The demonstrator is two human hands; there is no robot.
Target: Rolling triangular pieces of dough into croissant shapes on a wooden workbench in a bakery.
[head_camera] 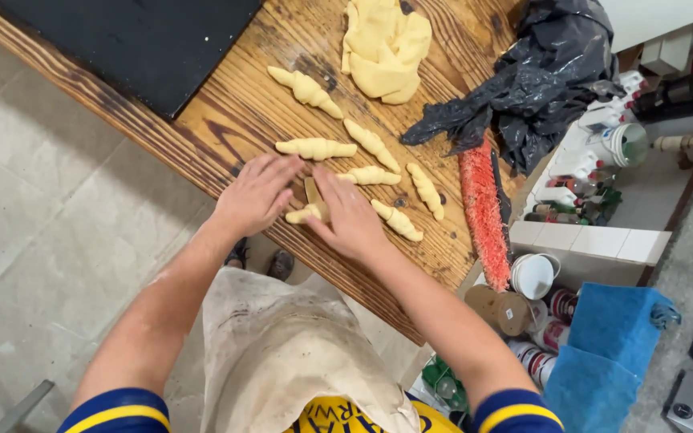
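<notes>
Both hands lie flat — left hand (258, 192), right hand (350, 215) — rolling a dough piece (308, 210) near the wooden worktop (234, 112) edge; likely mid-shaping, needing even pressure. Six shaped rolls (372, 144) lie beyond.

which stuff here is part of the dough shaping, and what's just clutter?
In use: left hand and right hand on a dough piece; six shaped rolls, e.g.; dough lump; wooden table.

Lying about: red brush, black plastic bag, black board, blue cloth, cans.
</notes>
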